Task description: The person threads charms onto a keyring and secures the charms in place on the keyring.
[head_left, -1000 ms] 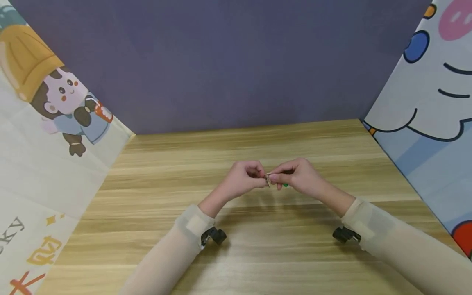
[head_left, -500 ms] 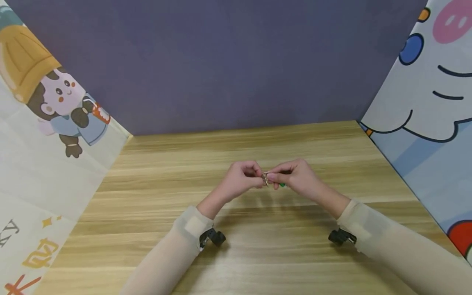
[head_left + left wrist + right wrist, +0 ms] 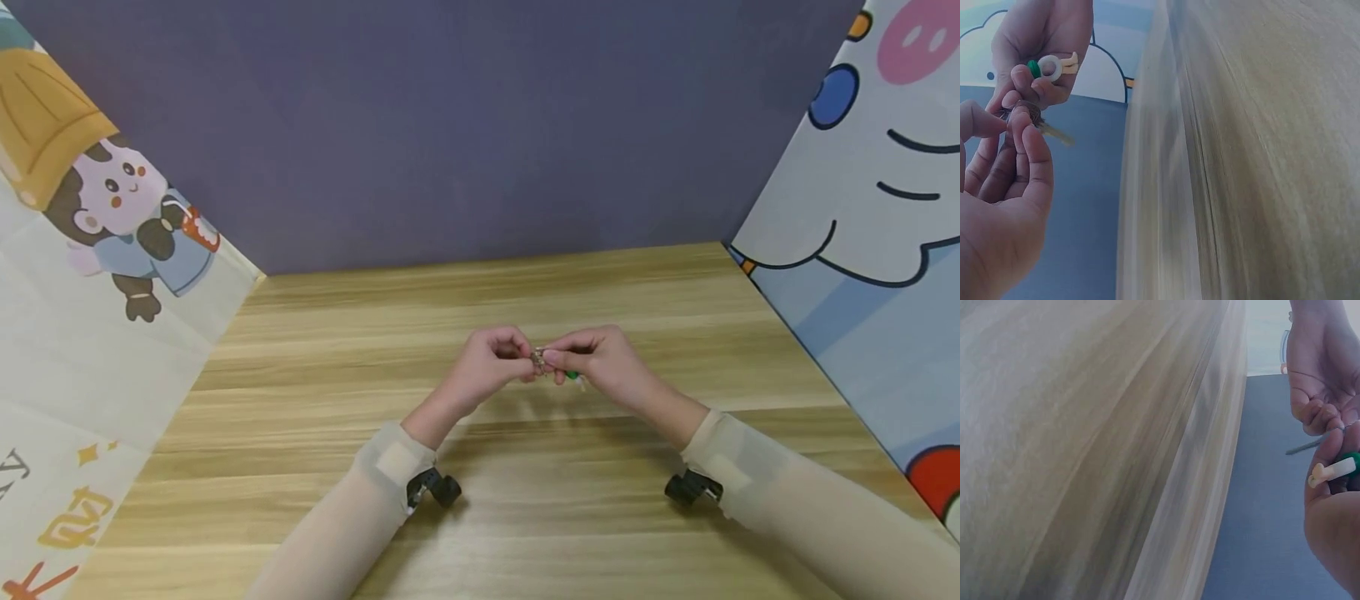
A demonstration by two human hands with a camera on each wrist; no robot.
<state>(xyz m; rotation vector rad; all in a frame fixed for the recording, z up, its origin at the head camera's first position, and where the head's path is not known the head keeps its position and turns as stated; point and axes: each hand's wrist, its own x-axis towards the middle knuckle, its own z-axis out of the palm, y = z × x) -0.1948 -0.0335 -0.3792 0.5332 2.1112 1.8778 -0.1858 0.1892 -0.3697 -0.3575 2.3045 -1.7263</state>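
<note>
Above the table, both hands meet fingertip to fingertip at a small metal key ring. My left hand pinches it between thumb and fingers. From the other side my right hand grips it with thumb and index finger. A thin, key-like blade sticks out below the fingers in the left wrist view, blurred. Against the right hand's curled fingers lies a small charm in green and white with pale peach ends; the right wrist view shows its white and peach part. Fingers hide much of the ring.
The wood-grain table spreads beneath both hands. A plain purple-grey panel stands behind it, with cartoon-printed sheets at the left and right. Each wrist carries a small black camera.
Both hands stay together, drifting slightly left in the head view as the camera shifts. The metal between the fingertips has turned a little, and a pale end of the charm now shows.
</note>
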